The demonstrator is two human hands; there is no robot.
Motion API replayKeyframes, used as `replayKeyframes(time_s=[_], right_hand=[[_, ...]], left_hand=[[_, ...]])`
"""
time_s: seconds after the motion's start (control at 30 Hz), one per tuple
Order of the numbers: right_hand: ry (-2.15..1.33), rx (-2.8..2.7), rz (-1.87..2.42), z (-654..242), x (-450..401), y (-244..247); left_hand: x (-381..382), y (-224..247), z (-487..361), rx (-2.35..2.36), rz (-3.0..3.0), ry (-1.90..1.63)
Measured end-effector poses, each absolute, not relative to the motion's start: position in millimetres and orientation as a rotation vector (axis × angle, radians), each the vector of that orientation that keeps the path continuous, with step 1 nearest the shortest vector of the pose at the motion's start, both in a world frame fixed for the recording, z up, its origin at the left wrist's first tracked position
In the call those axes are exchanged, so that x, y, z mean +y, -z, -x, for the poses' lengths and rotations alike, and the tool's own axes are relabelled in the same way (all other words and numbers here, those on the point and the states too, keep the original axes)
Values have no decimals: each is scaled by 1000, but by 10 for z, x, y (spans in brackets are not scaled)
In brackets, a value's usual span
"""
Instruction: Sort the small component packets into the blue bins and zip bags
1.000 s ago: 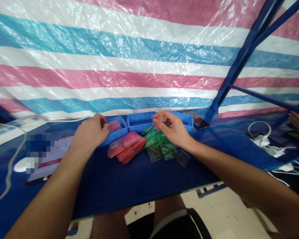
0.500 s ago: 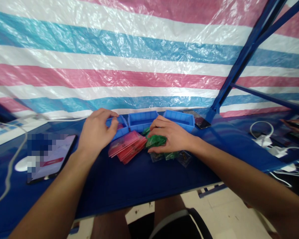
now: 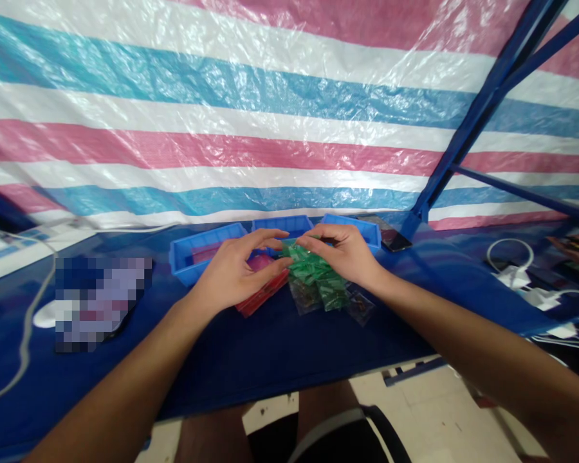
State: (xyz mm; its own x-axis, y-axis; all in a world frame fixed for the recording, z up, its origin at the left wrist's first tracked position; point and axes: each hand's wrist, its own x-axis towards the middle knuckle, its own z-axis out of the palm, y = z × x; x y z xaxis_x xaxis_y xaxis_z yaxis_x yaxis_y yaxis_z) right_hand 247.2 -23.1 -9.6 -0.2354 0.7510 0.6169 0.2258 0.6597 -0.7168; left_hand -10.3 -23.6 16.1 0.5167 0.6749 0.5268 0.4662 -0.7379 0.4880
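My left hand (image 3: 236, 270) is over the red and pink flat packets (image 3: 258, 299), thumb and fingers apart, its fingertips close to the green pile. My right hand (image 3: 347, 252) has its thumb and fingers pinched on a small green plastic bag at the top of the pile of green plastic bags (image 3: 330, 289). Small clear bags with dark contents (image 3: 359, 307) lie at the pile's lower edge. Behind the hands stand a left blue bin (image 3: 181, 262) with pink packets inside, a middle blue bin (image 3: 282, 224) and a right blue bin (image 3: 371, 233), partly covered by my right hand.
On the left lie a partly blurred phone (image 3: 109, 308), a white rounded object (image 3: 45, 314) and a white cable (image 3: 26, 347). A dark phone (image 3: 395, 240) lies beside the right bin. White chargers and cables (image 3: 514, 275) are at the right. A striped plastic sheet (image 3: 251, 151) hangs behind.
My left hand has moved right, from the left bin to above the red packets. My right hand has drawn back slightly to the right, uncovering more green bags.
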Motion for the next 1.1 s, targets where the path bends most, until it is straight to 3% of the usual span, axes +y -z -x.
replayKeyframes(time_s=[0.17,0.7,1.1], right_hand=[[-784,-1735,788,-2418,-258,144],[-937,-1678,726,-2377,-290,109],[-728,-1787,831,-2408,-294,136]], left_hand=[[-244,-80,40,980,-2485,-1070],[-179,-82,69,717,-2713,-1226],[-249,-93,96,1040,-2592,-1303]])
